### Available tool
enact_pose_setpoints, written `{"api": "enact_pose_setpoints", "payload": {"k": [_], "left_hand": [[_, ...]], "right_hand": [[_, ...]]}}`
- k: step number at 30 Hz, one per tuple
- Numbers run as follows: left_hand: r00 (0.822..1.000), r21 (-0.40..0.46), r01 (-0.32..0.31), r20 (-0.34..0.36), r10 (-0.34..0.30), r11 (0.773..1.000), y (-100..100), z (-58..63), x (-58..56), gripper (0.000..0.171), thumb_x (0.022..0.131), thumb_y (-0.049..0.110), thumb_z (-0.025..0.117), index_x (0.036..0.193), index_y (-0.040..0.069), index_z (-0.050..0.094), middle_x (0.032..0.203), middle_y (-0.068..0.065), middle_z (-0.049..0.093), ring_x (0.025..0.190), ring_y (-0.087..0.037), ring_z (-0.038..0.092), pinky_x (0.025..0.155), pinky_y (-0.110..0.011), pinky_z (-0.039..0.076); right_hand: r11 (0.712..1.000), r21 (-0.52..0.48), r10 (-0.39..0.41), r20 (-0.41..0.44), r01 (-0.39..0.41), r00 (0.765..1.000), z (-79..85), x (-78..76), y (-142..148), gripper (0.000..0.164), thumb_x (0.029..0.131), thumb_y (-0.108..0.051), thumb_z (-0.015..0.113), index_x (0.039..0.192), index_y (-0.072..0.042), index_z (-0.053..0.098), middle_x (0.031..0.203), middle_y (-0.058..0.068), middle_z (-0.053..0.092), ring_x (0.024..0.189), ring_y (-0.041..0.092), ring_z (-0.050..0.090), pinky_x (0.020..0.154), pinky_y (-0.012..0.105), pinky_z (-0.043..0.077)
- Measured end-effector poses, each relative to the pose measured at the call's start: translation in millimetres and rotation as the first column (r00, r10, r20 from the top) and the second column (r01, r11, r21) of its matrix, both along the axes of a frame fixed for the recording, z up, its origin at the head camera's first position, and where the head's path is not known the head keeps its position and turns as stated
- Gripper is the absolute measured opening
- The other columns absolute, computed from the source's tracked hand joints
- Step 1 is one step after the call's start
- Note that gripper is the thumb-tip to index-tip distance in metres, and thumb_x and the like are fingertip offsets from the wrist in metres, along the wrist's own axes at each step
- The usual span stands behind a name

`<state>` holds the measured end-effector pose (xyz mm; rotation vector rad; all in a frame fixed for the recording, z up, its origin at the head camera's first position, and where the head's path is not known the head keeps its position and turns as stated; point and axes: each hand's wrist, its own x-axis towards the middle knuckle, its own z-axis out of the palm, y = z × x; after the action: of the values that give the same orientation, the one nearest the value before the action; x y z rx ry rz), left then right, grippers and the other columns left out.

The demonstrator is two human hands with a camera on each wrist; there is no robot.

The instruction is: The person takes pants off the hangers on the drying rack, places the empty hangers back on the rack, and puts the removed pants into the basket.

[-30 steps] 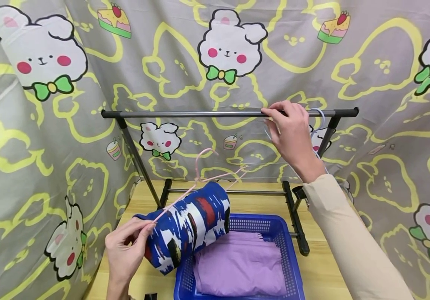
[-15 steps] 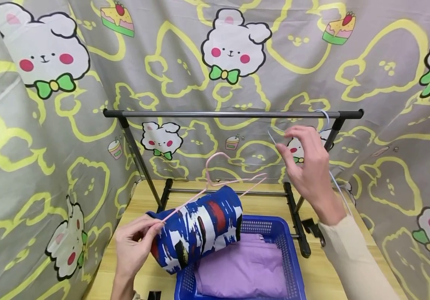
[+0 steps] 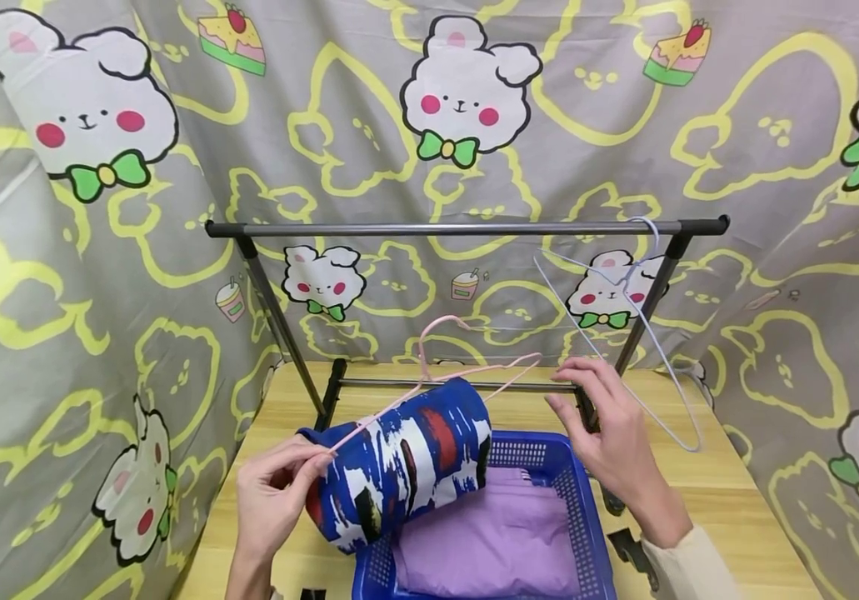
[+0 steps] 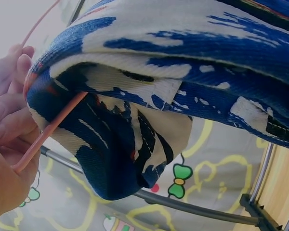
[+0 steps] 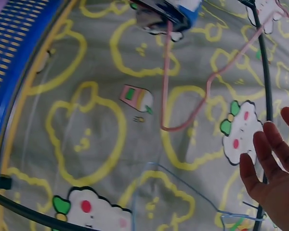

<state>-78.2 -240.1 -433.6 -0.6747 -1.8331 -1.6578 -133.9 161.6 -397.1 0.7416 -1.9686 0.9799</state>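
Note:
My left hand (image 3: 272,492) pinches one end of a pink hanger (image 3: 429,379). Over its lower bar hangs a folded blue, white and red patterned garment (image 3: 407,467); in the left wrist view the hanger's bar runs inside the fold of the cloth (image 4: 135,101). The hanger's hook and far end stick out past the garment. To the right of that far end is my right hand (image 3: 616,442), its fingers apart and holding nothing. A light blue hanger (image 3: 657,333) hangs bare on the rail (image 3: 429,227) near its right end, behind the right hand.
Below the garment stands a blue basket (image 3: 586,533) with folded purple cloth (image 3: 489,533) in it. The black and grey rack's right leg (image 3: 639,317) rises behind the right hand. Black clips (image 3: 633,557) lie on the wooden table (image 3: 729,492). A patterned curtain (image 3: 369,150) closes off the back.
My right hand has left the rail and come down toward the pink hanger's far end. The light blue hanger now hangs free of it. My left hand has shifted slightly right with the garment.

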Motion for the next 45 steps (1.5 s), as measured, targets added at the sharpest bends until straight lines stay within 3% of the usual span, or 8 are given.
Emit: {"api": "enact_pose_setpoints", "payload": {"k": [6,11,18,23,27,34,38,45], "left_hand": [[1.0,-0.018,0.011,-0.003,-0.011,1.0,2,0.6,-0.5,0.031,0.077,-0.029,0.069,0.089,-0.001,0.076,0.068,-0.009,0.061,0.053,-0.009,0.047,0.037,-0.021,0.033],[1.0,-0.02,0.025,0.004,-0.025,0.999,5,0.2,1.5,0.032,0.077,-0.028,0.07,0.09,0.0,0.077,0.068,-0.008,0.061,0.054,-0.009,0.048,0.037,-0.021,0.034],[0.998,-0.024,0.066,0.022,-0.066,0.998,13,2.2,-1.0,0.028,0.081,-0.024,0.071,0.089,0.002,0.076,0.07,-0.007,0.062,0.056,-0.012,0.05,0.039,-0.024,0.035],[0.995,-0.03,0.1,0.017,-0.099,0.995,20,2.6,-4.8,0.029,0.081,-0.023,0.071,0.089,0.004,0.075,0.069,-0.007,0.062,0.056,-0.011,0.048,0.04,-0.023,0.034],[0.994,-0.035,0.11,0.007,-0.11,0.993,25,3.5,-6.7,0.032,0.08,-0.025,0.07,0.088,0.005,0.075,0.069,-0.007,0.061,0.054,-0.01,0.047,0.038,-0.022,0.032],[0.991,-0.076,0.132,-0.001,-0.132,0.988,30,6.6,-9.0,0.031,0.081,-0.024,0.07,0.09,0.005,0.077,0.072,-0.005,0.063,0.056,-0.011,0.047,0.038,-0.021,0.032],[0.989,-0.088,0.147,-0.002,-0.148,0.985,32,7.7,-9.3,0.032,0.082,-0.023,0.07,0.092,0.007,0.077,0.071,-0.004,0.062,0.055,-0.01,0.045,0.038,-0.019,0.031],[0.981,-0.081,0.191,-0.003,-0.191,0.978,33,9.2,-11.5,0.031,0.084,-0.021,0.069,0.093,0.007,0.077,0.072,-0.003,0.063,0.055,-0.009,0.045,0.037,-0.018,0.03]], "right_hand": [[0.998,0.017,0.062,-0.027,-0.061,0.998,-19.8,7.1,-4,0.029,0.1,-0.026,0.067,0.112,-0.001,0.073,0.113,0.017,0.068,0.104,0.032,0.063,0.103,0.021,0.042],[0.987,0.075,0.147,-0.019,-0.145,0.989,-33.2,14.2,-13,0.033,0.101,-0.026,0.065,0.119,0.001,0.071,0.12,0.017,0.067,0.108,0.034,0.062,0.105,0.022,0.042],[0.948,0.243,0.169,0.161,-0.206,0.972,-43.1,24.2,-29,0.042,0.095,-0.019,0.071,0.135,-0.007,0.064,0.139,0.015,0.058,0.126,0.031,0.058,0.11,0.025,0.04],[0.892,0.375,0.151,0.278,-0.251,0.949,-48.1,25.5,-40,0.064,0.088,-0.024,0.083,0.146,-0.013,0.057,0.151,0.013,0.049,0.139,0.034,0.047,0.102,0.047,0.05],[0.857,0.451,0.136,0.269,-0.249,0.953,-52.5,20.0,-47,0.078,0.084,-0.036,0.086,0.151,-0.015,0.051,0.153,0.014,0.047,0.141,0.039,0.044,0.104,0.057,0.047],[0.819,0.55,0.081,0.172,-0.164,0.982,-59.4,9.8,-54,0.085,0.081,-0.052,0.084,0.15,-0.013,0.052,0.147,0.014,0.053,0.135,0.035,0.05,0.105,0.056,0.044],[0.817,0.555,0.073,0.168,-0.156,0.983,-63.0,6.5,-56,0.085,0.081,-0.057,0.081,0.149,-0.014,0.053,0.145,0.009,0.056,0.132,0.033,0.051,0.105,0.055,0.042],[0.853,0.459,0.146,0.248,-0.249,0.958,-67.2,2.5,-53,0.068,0.088,-0.052,0.077,0.141,-0.013,0.06,0.138,0.005,0.061,0.129,0.028,0.054,0.108,0.052,0.041]]}}
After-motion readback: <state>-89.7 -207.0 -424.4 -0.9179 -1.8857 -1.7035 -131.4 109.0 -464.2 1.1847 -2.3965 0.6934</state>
